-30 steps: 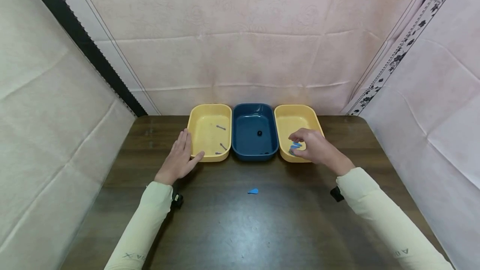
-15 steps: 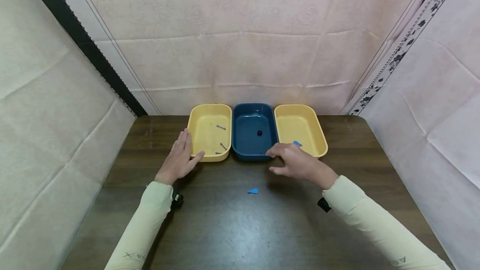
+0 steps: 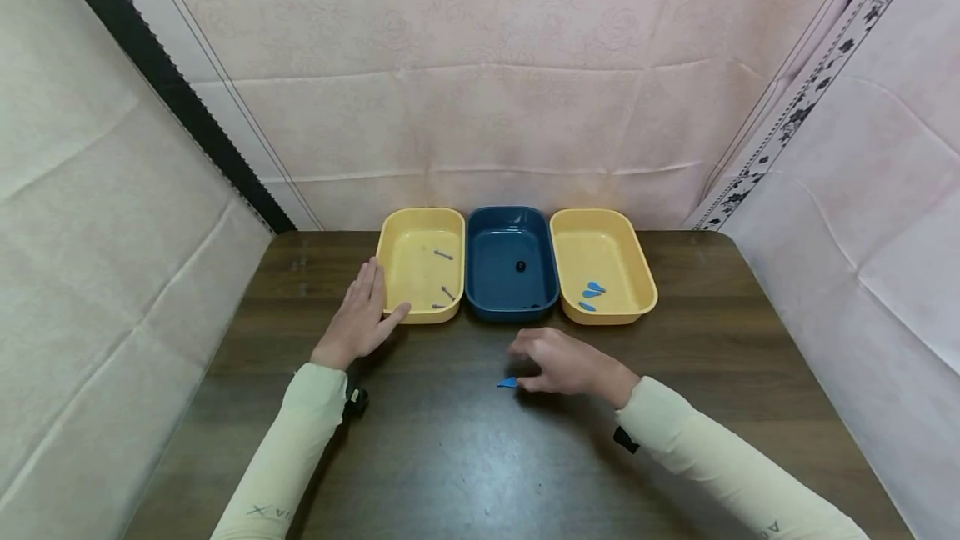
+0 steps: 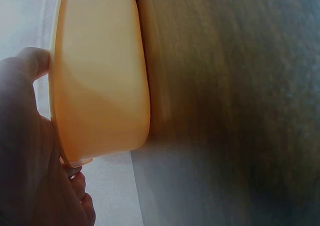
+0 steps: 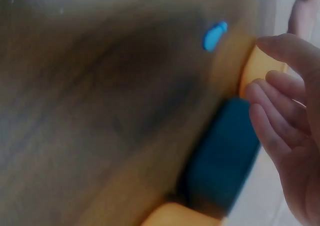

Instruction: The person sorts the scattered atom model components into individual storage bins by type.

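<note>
My left hand [image 3: 354, 319] rests on the rim of the left yellow tray [image 3: 408, 244], fingers straight and thumb spread along its near corner. In the left wrist view, the thumb touches the rim of the tray [image 4: 100, 71]. My right hand [image 3: 568, 363] is over the table in front of the trays, with thumb and fingers parted beside a small blue teardrop-shaped piece [image 3: 506, 382]. The right wrist view has a gap between the fingers and that blue piece [image 5: 215, 36]. Several like blue pieces [image 3: 592, 294] lie in the right yellow tray [image 3: 600, 244].
Between the yellow trays stands a dark blue tray [image 3: 498, 244] holding a black bead [image 3: 521, 266] and another small dark piece near its front wall. Several small purple-grey pieces [image 3: 443, 254] lie in the left tray. A pale cloth [image 3: 480, 123] hangs behind the brown table [image 3: 420, 457].
My right hand has left the right yellow tray, where blue pieces now lie in view, and moved left and toward me to the blue piece. The left hand has stayed put.
</note>
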`<state>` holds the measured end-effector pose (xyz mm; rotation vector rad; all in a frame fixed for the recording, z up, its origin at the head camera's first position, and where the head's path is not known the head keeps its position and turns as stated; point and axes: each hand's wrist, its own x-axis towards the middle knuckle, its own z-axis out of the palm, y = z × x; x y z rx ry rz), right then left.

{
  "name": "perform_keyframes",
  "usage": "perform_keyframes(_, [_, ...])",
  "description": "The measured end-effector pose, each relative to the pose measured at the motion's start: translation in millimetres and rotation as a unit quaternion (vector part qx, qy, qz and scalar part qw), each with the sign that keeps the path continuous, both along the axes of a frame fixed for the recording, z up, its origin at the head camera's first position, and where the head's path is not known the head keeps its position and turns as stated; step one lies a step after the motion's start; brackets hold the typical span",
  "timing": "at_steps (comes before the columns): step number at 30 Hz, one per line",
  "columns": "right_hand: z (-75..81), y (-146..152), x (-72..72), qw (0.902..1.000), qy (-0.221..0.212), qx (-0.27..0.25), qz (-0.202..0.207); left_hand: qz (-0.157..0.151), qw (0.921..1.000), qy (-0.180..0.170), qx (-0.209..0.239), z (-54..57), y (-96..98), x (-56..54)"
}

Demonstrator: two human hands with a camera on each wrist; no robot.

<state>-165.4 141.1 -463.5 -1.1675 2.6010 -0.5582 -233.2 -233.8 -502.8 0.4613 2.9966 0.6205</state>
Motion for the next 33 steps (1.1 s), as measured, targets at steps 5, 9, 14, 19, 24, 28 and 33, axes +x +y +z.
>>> perform_keyframes(5, [-12.8,-7.2,1.1,0.9999,-0.017,0.0,0.004,0.001,1.0,-0.001,0.003,-0.7,-0.4,0.0])
perform_keyframes(9, [-22.7,-9.7,1.3,0.9997,-0.024,0.005,0.003,0.001,1.0,-0.007,0.002,-1.2,-0.3,0.0])
perform_keyframes(14, [-30.9,-12.7,1.0,0.9993,-0.033,0.014,0.0,0.0,1.0,-0.008,0.005,-1.9,-0.1,0.4])
perform_keyframes(19, [-35.0,-16.5,0.3,0.9995,-0.02,0.023,0.009,0.002,0.9999,-0.008,0.007,-1.8,-0.9,0.3])
perform_keyframes(24, [-37.7,-18.2,-0.1,0.9992,0.01,0.034,0.019,0.002,1.0,-0.002,0.005,-2.2,-0.7,0.6])
perform_keyframes(28, [-37.3,-16.2,1.8,0.9991,0.012,0.033,0.023,0.0,1.0,0.0,0.004,-3.3,-0.1,0.6])
perform_keyframes(33, [-27.9,-8.4,4.1,0.9997,0.003,0.011,0.021,0.002,1.0,0.001,0.006,-2.8,-0.1,0.7])
